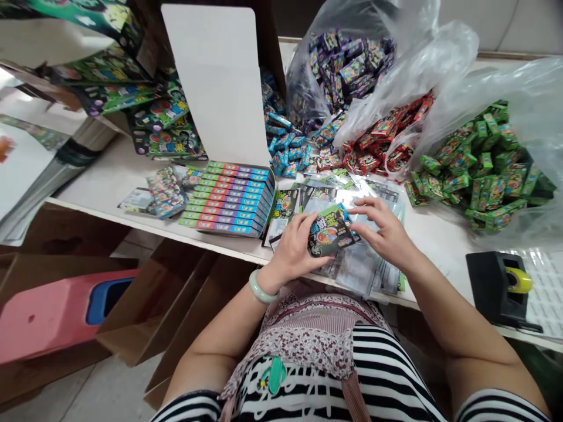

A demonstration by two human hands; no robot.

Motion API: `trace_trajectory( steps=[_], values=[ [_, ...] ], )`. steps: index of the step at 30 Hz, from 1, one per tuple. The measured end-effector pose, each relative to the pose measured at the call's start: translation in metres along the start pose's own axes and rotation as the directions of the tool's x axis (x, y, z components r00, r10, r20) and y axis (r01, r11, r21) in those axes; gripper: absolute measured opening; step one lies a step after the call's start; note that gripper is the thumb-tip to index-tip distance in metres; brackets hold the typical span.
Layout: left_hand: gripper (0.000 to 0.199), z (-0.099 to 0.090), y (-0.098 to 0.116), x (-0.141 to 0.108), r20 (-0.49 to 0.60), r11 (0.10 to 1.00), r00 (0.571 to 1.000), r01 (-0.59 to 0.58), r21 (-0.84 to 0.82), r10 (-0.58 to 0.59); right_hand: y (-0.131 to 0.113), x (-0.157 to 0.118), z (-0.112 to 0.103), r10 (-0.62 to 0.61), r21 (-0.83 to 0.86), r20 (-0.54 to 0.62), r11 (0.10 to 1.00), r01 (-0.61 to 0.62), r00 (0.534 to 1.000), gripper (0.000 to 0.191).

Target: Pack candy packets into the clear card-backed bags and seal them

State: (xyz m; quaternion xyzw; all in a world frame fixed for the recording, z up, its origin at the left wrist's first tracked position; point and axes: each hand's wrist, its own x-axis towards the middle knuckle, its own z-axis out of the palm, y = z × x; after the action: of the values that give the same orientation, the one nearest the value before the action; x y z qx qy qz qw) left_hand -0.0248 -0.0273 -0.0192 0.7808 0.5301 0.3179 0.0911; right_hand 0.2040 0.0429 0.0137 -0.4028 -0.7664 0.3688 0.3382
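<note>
My left hand point(292, 247) grips a small flat printed packet point(328, 232), black and green with a colourful picture, its thumb along the lower edge. At the packet's right end, where a blue part shows, the fingertips of my right hand point(382, 230) close loosely about the corner. Below them lie clear plastic sleeves point(358, 266) and more printed cards point(285, 205), partly hidden by my hands. Left of these stands an open display box point(226, 196), its white lid raised, holding a row of packets with multicoloured edges.
Plastic bags behind hold small purple boxes point(352, 67), red boxes point(387, 135) and green boxes point(488, 164); blue boxes point(288, 146) lie loose. A black tape dispenser point(495, 287) stands right. Printed cartons point(162, 117) are stacked left. Below are cardboard boxes point(145, 310) and a pink stool point(53, 313).
</note>
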Motion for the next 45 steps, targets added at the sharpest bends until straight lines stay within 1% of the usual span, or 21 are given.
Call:
trace_trajectory(
  steps=[2, 4, 6, 8, 10, 12, 14, 17, 20, 23, 26, 28, 30, 31, 33, 35, 37, 39, 41, 43, 45],
  values=[
    [0.098, 0.000, 0.011, 0.003, -0.057, 0.993, 0.995, 0.082, -0.080, -0.086, -0.011, -0.006, -0.003, -0.070, -0.082, 0.040, 0.994, 0.073, 0.997, 0.040],
    [0.082, 0.004, 0.021, 0.003, -0.086, 0.950, 0.977, 0.166, -0.266, -0.195, -0.018, -0.010, -0.005, -0.061, -0.071, 0.094, 0.995, 0.068, 0.994, 0.041],
    [0.056, 0.011, 0.029, 0.001, -0.051, 0.822, 0.950, 0.239, -0.518, -0.308, -0.019, -0.014, -0.003, -0.031, -0.033, 0.119, 0.999, 0.035, 0.992, 0.034],
    [0.040, 0.019, 0.033, -0.006, 0.030, 0.630, 0.922, 0.287, -0.721, -0.385, -0.017, -0.020, 0.004, 0.024, 0.029, 0.091, 0.999, -0.027, 0.996, 0.035],
    [0.043, 0.025, 0.034, -0.016, 0.074, 0.479, 0.896, 0.302, -0.824, -0.439, -0.012, -0.029, 0.014, 0.114, 0.139, 0.008, 0.984, -0.114, 0.993, 0.048],
    [0.053, 0.026, 0.033, -0.028, 0.067, 0.415, 0.869, 0.301, -0.859, -0.491, -0.008, -0.040, 0.026, 0.205, 0.287, -0.074, 0.942, -0.176, 0.976, 0.057],
    [0.058, 0.025, 0.031, -0.038, 0.045, 0.416, 0.847, 0.305, -0.857, -0.530, -0.005, -0.053, 0.040, 0.273, 0.415, -0.123, 0.887, -0.201, 0.954, 0.057],
    [0.058, 0.022, 0.029, -0.047, 0.042, 0.444, 0.837, 0.331, -0.833, -0.545, -0.005, -0.066, 0.058, 0.334, 0.505, -0.174, 0.838, -0.207, 0.926, 0.042],
    [0.056, 0.019, 0.027, -0.048, 0.035, 0.463, 0.851, 0.319, -0.827, -0.524, -0.009, -0.071, 0.067, 0.303, 0.456, -0.253, 0.875, -0.163, 0.919, 0.031],
    [0.051, 0.013, 0.026, -0.044, 0.057, 0.473, 0.886, 0.299, -0.829, -0.460, -0.014, -0.070, 0.065, 0.207, 0.339, -0.280, 0.935, -0.105, 0.937, 0.026],
    [0.041, 0.002, 0.026, -0.041, 0.087, 0.499, 0.911, 0.298, -0.814, -0.402, -0.019, -0.067, 0.055, 0.141, 0.280, -0.203, 0.957, -0.080, 0.969, 0.018],
    [0.026, -0.008, 0.027, -0.037, 0.028, 0.547, 0.910, 0.273, -0.791, -0.413, -0.023, -0.064, 0.048, 0.104, 0.262, -0.130, 0.963, -0.067, 0.986, 0.017],
    [0.022, -0.016, 0.027, -0.033, -0.041, 0.588, 0.903, 0.243, -0.772, -0.427, -0.026, -0.060, 0.044, 0.068, 0.248, -0.077, 0.968, -0.047, 0.995, 0.016],
    [0.022, -0.020, 0.027, -0.031, -0.056, 0.587, 0.899, 0.236, -0.774, -0.435, -0.027, -0.057, 0.043, 0.064, 0.264, -0.066, 0.963, -0.045, 0.996, 0.014],
    [0.020, -0.026, 0.027, -0.027, -0.038, 0.543, 0.887, 0.246, -0.803, -0.459, -0.028, -0.052, 0.042, 0.100, 0.359, -0.043, 0.930, -0.078, 0.994, 0.011],
    [0.027, -0.029, 0.026, -0.024, -0.007, 0.498, 0.879, 0.264, -0.826, -0.477, -0.028, -0.046, 0.041, 0.148, 0.455, 0.008, 0.880, -0.135, 0.989, 0.021],
    [0.028, -0.031, 0.024, -0.023, 0.000, 0.512, 0.894, 0.257, -0.820, -0.449, -0.030, -0.043, 0.039, 0.139, 0.434, 0.050, 0.889, -0.147, 0.989, 0.022],
    [0.025, -0.033, 0.023, -0.023, -0.015, 0.549, 0.922, 0.218, -0.807, -0.388, -0.035, -0.040, 0.035, 0.075, 0.341, 0.073, 0.935, -0.096, 0.995, 0.013],
    [0.025, -0.034, 0.024, -0.021, -0.020, 0.557, 0.934, 0.195, -0.807, -0.356, -0.040, -0.037, 0.032, 0.029, 0.295, 0.087, 0.954, -0.053, 0.996, 0.013],
    [0.024, -0.036, 0.025, -0.017, 0.012, 0.538, 0.929, 0.224, -0.813, -0.370, -0.043, -0.031, 0.030, 0.045, 0.326, 0.124, 0.942, -0.084, 0.991, 0.016],
    [0.023, -0.037, 0.027, -0.012, 0.063, 0.512, 0.916, 0.277, -0.813, -0.396, -0.043, -0.024, 0.030, 0.093, 0.363, 0.180, 0.919, -0.154, 0.979, 0.019]
  ],
)
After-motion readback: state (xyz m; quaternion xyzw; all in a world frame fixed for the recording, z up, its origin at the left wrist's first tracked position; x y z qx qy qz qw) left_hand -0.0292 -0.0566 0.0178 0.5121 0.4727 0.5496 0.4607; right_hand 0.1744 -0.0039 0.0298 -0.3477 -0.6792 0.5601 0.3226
